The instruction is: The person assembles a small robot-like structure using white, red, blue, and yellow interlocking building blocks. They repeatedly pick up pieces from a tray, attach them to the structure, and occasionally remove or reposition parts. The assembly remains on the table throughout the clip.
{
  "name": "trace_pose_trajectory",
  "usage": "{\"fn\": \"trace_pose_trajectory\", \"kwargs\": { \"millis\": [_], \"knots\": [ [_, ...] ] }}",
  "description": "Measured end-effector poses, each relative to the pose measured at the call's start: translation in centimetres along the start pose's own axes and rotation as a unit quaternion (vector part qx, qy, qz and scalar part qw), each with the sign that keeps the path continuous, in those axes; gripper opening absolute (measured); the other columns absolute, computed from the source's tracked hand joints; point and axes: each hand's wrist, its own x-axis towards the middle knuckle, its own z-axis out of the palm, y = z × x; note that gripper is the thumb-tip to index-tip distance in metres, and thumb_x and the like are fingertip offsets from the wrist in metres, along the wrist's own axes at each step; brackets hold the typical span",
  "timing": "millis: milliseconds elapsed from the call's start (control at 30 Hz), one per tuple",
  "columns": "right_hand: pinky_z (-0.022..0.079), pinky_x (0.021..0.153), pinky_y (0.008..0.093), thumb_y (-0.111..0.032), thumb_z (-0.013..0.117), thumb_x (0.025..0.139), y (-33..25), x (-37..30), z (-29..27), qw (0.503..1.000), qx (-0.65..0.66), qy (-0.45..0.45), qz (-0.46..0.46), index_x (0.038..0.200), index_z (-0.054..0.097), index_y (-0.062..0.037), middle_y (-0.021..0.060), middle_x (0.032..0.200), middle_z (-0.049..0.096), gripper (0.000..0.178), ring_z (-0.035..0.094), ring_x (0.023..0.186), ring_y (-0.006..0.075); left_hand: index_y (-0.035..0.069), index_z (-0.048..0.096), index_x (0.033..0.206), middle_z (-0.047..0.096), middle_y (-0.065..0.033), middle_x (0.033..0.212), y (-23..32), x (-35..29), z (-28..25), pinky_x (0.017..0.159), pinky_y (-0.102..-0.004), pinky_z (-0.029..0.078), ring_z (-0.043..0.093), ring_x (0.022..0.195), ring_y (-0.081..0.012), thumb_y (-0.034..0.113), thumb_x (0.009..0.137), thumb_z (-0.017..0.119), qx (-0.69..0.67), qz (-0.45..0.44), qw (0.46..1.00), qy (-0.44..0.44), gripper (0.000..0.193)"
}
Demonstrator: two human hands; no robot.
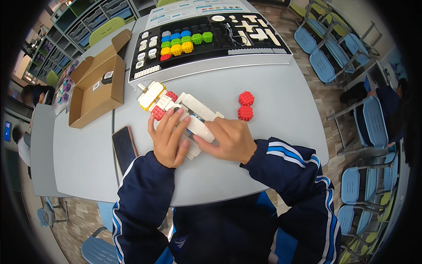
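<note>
A block model (pixel 200 108) of white, red and yellow pieces lies on the grey table under both my hands. Its yellow-edged white end (pixel 152 95) points to the far left. My left hand (pixel 169 136) rests over its middle, fingers laid across the white pieces. With thumb and fingers closed, my right hand (pixel 231 137) grips a white rounded piece (pixel 200 128) on the model's near right part. What lies beneath my palms is hidden. Two red knobbly blocks (pixel 246 105), touching each other, sit to the right of the model.
At the back stands a kit tray (pixel 206 57) with coloured blocks and white parts. An open cardboard box (pixel 99 88) is on the left, and a phone (pixel 124 147) lies beside my left forearm. Blue chairs (pixel 323 66) are stacked on the right; other people sit farther off.
</note>
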Motion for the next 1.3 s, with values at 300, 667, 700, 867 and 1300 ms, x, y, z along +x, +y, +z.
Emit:
{"fn": "trace_pose_trajectory", "kwargs": {
  "millis": [300, 667, 700, 867, 1300],
  "knots": [
    [0.044, 0.039, 0.0271, -0.021, 0.070, 0.082, -1.0, 0.3, 0.0, 0.985, -0.126, -0.021, -0.116, 0.076, 0.061, 0.0061, 0.0163, 0.071, 0.062, 0.029, 0.053, 0.045, 0.0157, 0.000, 0.049, 0.134, 0.051, -0.0138, 0.138, -0.3, 0.1, 0.9, 0.112, -0.0507, 0.019, 0.039, 0.134, -0.0327, 0.023, 0.093, 0.046, -0.050, -0.016, 0.998, -0.025, 0.048],
    [0.037, 0.033, 0.0253, -0.018, 0.074, 0.079, -0.8, 1.0, 0.1, 0.962, -0.183, -0.036, -0.200, 0.082, 0.060, 0.0158, 0.0164, 0.064, 0.056, 0.037, 0.049, 0.043, 0.0162, 0.000, 0.048, 0.136, 0.051, -0.0141, 0.138, -0.4, -0.1, 1.0, 0.112, -0.0489, 0.019, 0.039, 0.136, -0.0321, 0.021, 0.090, 0.051, -0.046, -0.021, 0.998, -0.023, 0.051],
    [0.037, 0.032, 0.0253, -0.018, 0.074, 0.079, -0.8, 1.0, 0.1, 0.961, -0.186, -0.038, -0.202, 0.082, 0.060, 0.0157, 0.0161, 0.063, 0.056, 0.037, 0.049, 0.043, 0.0159, 0.000, 0.047, 0.136, 0.051, -0.0142, 0.138, -0.4, -0.1, 0.9, 0.112, -0.0487, 0.019, 0.038, 0.136, -0.0320, 0.021, 0.089, 0.051, -0.046, -0.021, 0.998, -0.023, 0.051],
    [0.036, 0.032, 0.0256, -0.019, 0.074, 0.080, -0.6, 1.1, -0.1, 0.959, -0.189, -0.045, -0.208, 0.083, 0.059, 0.0158, 0.0144, 0.062, 0.054, 0.038, 0.047, 0.043, 0.0150, 0.000, 0.046, 0.137, 0.051, -0.0138, 0.138, -0.3, 0.0, 1.0, 0.111, -0.0483, 0.019, 0.038, 0.136, -0.0321, 0.024, 0.092, 0.050, -0.046, -0.025, 0.998, -0.023, 0.052],
    [0.040, 0.036, 0.0288, -0.010, 0.067, 0.085, -0.2, 1.0, -0.4, 0.978, -0.129, -0.056, -0.155, 0.070, 0.056, -0.0010, 0.0050, 0.060, 0.048, 0.020, 0.050, 0.048, 0.0148, 0.000, 0.039, 0.141, 0.049, -0.0151, 0.140, -0.5, -0.1, 1.5, 0.111, -0.0504, 0.020, 0.038, 0.135, -0.0350, 0.033, 0.094, 0.050, -0.046, -0.012, 0.999, -0.017, 0.058]
  ]
}}
